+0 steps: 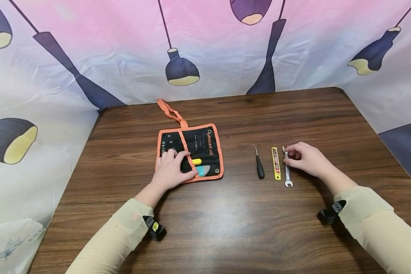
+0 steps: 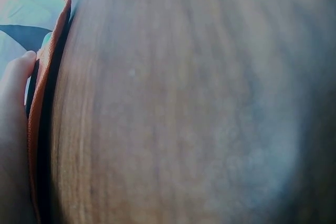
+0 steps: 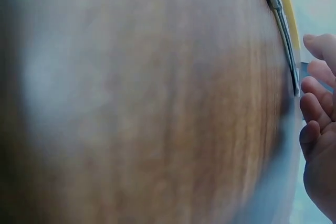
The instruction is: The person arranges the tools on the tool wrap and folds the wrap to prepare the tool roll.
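Note:
A black tool pouch (image 1: 198, 142) with orange trim lies on the table, a yellow-handled item (image 1: 196, 161) and a teal and grey piece (image 1: 203, 170) showing at its pocket. My left hand (image 1: 171, 169) rests on the pouch, index finger and thumb at the orange pocket edge. In the left wrist view the thumb (image 2: 21, 69) touches that edge. On the right, my right hand (image 1: 309, 160) hovers beside a silver wrench (image 1: 287, 171), thumb and index fingertips close to its shaft. The right wrist view shows these fingers (image 3: 315, 106) loosely bent and apart from the wrench.
Left of the wrench lie a yellow flat packet (image 1: 276, 163) with red and black print, then a black-handled screwdriver (image 1: 260, 167). An orange strap (image 1: 171, 112) trails from the pouch towards the back edge. A lamp-printed cloth (image 1: 219, 61) hangs behind the wooden table (image 1: 226, 228).

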`<state>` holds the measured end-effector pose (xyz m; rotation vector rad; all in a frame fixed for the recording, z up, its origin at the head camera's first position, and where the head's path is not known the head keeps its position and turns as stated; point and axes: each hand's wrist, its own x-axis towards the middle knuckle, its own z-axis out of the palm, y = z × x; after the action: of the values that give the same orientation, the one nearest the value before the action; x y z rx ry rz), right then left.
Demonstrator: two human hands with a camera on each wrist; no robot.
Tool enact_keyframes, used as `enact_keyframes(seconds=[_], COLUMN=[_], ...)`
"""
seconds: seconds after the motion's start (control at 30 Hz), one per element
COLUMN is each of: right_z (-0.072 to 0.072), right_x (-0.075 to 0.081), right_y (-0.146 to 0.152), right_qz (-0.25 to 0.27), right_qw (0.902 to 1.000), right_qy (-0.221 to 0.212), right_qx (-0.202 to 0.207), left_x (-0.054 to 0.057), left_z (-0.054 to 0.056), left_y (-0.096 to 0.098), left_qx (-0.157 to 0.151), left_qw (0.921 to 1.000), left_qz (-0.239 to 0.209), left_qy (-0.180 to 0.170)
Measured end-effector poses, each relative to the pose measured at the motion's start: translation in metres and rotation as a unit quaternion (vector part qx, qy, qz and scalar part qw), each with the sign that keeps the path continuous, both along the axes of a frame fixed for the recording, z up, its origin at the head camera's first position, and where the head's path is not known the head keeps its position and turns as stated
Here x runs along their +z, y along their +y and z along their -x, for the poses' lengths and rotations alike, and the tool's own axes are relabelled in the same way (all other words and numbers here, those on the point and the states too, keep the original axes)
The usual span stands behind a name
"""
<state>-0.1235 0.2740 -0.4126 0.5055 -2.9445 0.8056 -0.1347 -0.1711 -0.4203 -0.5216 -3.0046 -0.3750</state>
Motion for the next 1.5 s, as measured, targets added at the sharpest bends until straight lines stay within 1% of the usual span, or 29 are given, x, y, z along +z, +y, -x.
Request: enact_keyframes(seconds=[0.27,0.53,0.6,0.8,0.9,1.0,1.07,1.23,1.33,1.5], right_z=[-0.007,-0.007,-0.007,-0.006,-0.008,-0.009,-0.010,-0.009,-0.011,-0.013], right_x=[-0.003,-0.004,-0.003,-0.001,0.000,-0.001,-0.001,0.000,-0.001,-0.003], right_y=[0.000,0.002,0.004,0.011,0.014,0.015,0.015,0.015,0.016,0.018], right_qz=[-0.005,-0.006,-0.006,-0.012,-0.015,-0.019,-0.019,-0.017,-0.015,-0.022], right_qw=[0.9996,0.9990,0.9990,0.9995,0.9992,0.9987,0.9986,0.9993,0.9994,0.9987], right_qy=[-0.016,-0.019,-0.022,-0.026,-0.036,-0.047,-0.047,-0.031,-0.030,-0.035], right_qx=[0.023,0.040,0.038,0.012,0.005,0.008,0.011,0.007,0.004,0.029], left_x=[-0.001,-0.001,0.000,0.000,0.000,-0.001,0.000,-0.001,-0.001,0.000], left_z=[0.001,0.001,0.001,0.001,0.001,0.001,0.001,0.001,0.001,0.000], left_y=[-0.001,0.000,0.000,0.000,0.000,0.000,-0.001,-0.001,-0.001,-0.001], left_qx=[-0.001,-0.002,-0.002,-0.003,-0.002,-0.002,-0.002,-0.001,-0.001,-0.002], left_qw=[1.0000,1.0000,1.0000,1.0000,1.0000,1.0000,1.0000,1.0000,1.0000,1.0000], left_qz=[0.001,0.000,-0.001,-0.001,-0.002,-0.004,-0.005,0.001,0.005,0.005], left_qy=[0.003,0.003,0.003,0.003,0.002,0.002,0.002,0.004,0.007,0.006])
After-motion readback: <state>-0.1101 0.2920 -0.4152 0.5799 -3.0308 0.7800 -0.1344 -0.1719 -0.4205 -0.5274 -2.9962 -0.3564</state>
